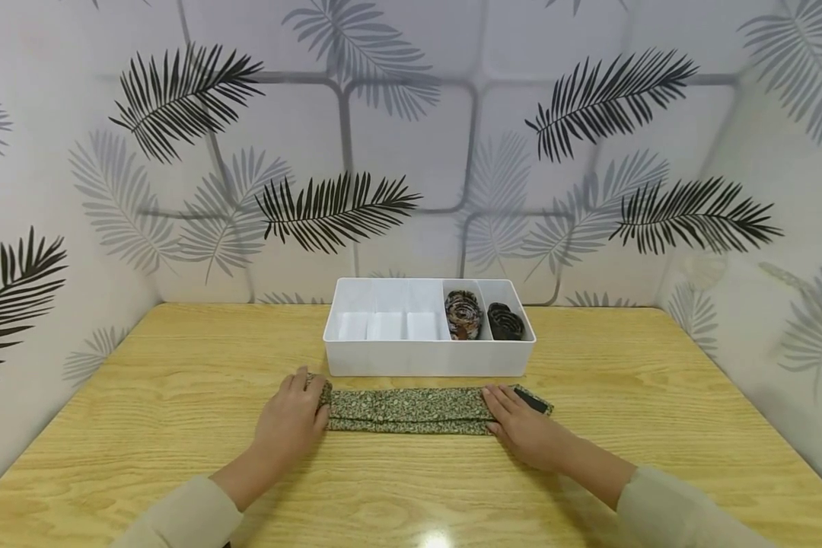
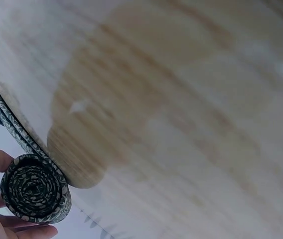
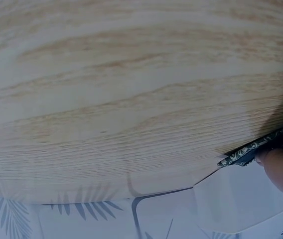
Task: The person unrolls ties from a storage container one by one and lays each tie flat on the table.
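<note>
A green necktie (image 1: 411, 407) with a small floral print lies flat across the wooden table, its long seam facing up. My left hand (image 1: 291, 415) grips its rolled-up left end, fingers and thumb curled about the roll. In the left wrist view the roll (image 2: 34, 189) shows tight spiral layers, and the flat length runs off from it. At the other end my right hand (image 1: 524, 426) rests on the cloth, fingers fairly straight and pressing down. Beyond that hand sticks out the tip with its dark lining (image 1: 530, 400). In the right wrist view the tip (image 3: 241, 157) lies beside a finger.
Behind the necktie stands a white divided box (image 1: 425, 359). Its two right compartments hold a brown patterned cloth roll (image 1: 463, 316) and a dark cloth roll (image 1: 505, 322). A leaf-patterned wall (image 1: 411, 152) borders the back of the wooden table (image 1: 411, 487).
</note>
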Tool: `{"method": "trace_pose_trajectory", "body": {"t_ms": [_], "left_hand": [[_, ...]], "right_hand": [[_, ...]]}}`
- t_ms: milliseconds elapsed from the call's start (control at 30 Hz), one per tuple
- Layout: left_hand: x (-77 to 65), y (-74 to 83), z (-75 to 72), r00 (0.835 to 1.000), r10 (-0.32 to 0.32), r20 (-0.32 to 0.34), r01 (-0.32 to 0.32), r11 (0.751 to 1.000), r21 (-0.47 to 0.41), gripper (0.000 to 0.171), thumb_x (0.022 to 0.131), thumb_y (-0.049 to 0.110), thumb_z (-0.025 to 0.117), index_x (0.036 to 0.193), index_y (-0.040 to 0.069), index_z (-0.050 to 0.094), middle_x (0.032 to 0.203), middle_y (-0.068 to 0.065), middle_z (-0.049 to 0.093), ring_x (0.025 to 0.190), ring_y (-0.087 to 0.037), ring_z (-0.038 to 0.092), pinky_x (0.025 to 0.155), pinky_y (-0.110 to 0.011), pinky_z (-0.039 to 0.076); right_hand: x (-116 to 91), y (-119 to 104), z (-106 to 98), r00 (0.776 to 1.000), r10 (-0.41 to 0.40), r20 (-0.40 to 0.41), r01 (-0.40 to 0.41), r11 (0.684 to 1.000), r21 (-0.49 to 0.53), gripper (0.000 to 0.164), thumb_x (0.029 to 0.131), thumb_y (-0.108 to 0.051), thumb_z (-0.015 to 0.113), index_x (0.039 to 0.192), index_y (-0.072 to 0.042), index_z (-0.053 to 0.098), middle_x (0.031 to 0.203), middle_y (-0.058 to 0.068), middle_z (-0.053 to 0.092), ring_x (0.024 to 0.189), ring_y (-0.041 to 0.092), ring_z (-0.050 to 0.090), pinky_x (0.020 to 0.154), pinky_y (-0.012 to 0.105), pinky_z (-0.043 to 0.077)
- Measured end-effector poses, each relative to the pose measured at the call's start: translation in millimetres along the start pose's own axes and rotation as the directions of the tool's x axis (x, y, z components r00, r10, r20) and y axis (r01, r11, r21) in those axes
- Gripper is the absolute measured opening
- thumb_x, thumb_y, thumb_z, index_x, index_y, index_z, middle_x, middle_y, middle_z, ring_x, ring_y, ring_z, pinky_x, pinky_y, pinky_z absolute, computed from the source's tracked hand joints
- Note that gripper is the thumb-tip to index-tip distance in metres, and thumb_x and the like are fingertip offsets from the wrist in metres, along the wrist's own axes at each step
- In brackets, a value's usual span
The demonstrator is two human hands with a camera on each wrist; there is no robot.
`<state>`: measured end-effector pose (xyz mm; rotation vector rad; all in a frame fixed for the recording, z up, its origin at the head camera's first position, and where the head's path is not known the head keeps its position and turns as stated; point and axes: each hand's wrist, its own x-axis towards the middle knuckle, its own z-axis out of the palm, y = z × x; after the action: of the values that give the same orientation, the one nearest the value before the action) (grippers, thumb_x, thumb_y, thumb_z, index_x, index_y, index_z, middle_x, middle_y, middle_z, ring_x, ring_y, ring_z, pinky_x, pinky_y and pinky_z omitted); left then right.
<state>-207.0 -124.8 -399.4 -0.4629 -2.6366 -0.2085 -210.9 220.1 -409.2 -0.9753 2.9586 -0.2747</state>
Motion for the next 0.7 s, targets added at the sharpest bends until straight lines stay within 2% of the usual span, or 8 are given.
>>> {"method": "trace_pose_trajectory", "body": {"t_ms": [133, 400, 533, 633, 700], "left_hand": [[-1.1, -1.8, -1.5, 1.000, 0.001, -0.017, -0.001, 1.000, -0.012, 0.033, 0.081, 0.012, 0.068, 0.109, -0.003, 0.059, 0.115, -0.029, 0.057, 0.099, -0.040, 0.059, 0.066, -0.043, 0.057], [-1.9, -3.5, -5.1, 1.000, -0.026, 0.015, 0.027, 0.999, -0.034, 0.033, 0.083, 0.012, 0.065, 0.112, -0.004, 0.059, 0.118, -0.030, 0.056, 0.102, -0.041, 0.059, 0.066, -0.044, 0.057], [-2.5, -3.5, -5.1, 0.999, -0.027, 0.017, 0.028, 0.999, -0.040, 0.034, 0.083, 0.012, 0.066, 0.112, -0.005, 0.059, 0.118, -0.030, 0.056, 0.102, -0.041, 0.059, 0.066, -0.044, 0.057], [-2.4, -3.7, -4.5, 0.999, -0.032, 0.017, 0.032, 0.999, -0.037, 0.034, 0.083, 0.012, 0.066, 0.112, -0.004, 0.059, 0.118, -0.030, 0.056, 0.101, -0.041, 0.060, 0.064, -0.043, 0.057], [-2.3, -3.5, -4.7, 0.999, -0.031, 0.013, 0.031, 0.999, -0.033, 0.033, 0.083, 0.012, 0.066, 0.112, -0.003, 0.060, 0.118, -0.031, 0.056, 0.101, -0.041, 0.060, 0.062, -0.043, 0.057]], "right_hand": [[-0.8, 1.2, 0.0, 0.999, 0.022, -0.024, -0.023, 0.999, -0.041, 0.050, 0.098, -0.018, 0.042, 0.135, 0.015, 0.034, 0.141, 0.034, 0.032, 0.132, 0.050, 0.028, 0.108, 0.056, 0.028], [-0.5, 3.8, 1.3, 1.000, 0.027, -0.015, -0.028, 0.999, -0.037, 0.052, 0.099, -0.021, 0.042, 0.136, 0.015, 0.034, 0.142, 0.034, 0.032, 0.133, 0.049, 0.027, 0.109, 0.055, 0.028], [-0.7, 4.0, 1.0, 0.998, -0.014, -0.061, 0.007, 0.994, -0.108, 0.052, 0.097, -0.020, 0.046, 0.135, 0.014, 0.036, 0.141, 0.032, 0.035, 0.132, 0.047, 0.031, 0.107, 0.053, 0.033], [0.3, 4.3, 0.6, 0.993, -0.073, -0.093, 0.056, 0.984, -0.166, 0.050, 0.095, -0.017, 0.049, 0.136, 0.009, 0.038, 0.141, 0.028, 0.039, 0.130, 0.044, 0.037, 0.103, 0.051, 0.039], [1.0, 3.4, -0.5, 0.992, -0.099, -0.084, 0.082, 0.981, -0.178, 0.047, 0.096, -0.015, 0.049, 0.137, 0.005, 0.040, 0.141, 0.025, 0.040, 0.129, 0.042, 0.040, 0.100, 0.049, 0.042]]}}
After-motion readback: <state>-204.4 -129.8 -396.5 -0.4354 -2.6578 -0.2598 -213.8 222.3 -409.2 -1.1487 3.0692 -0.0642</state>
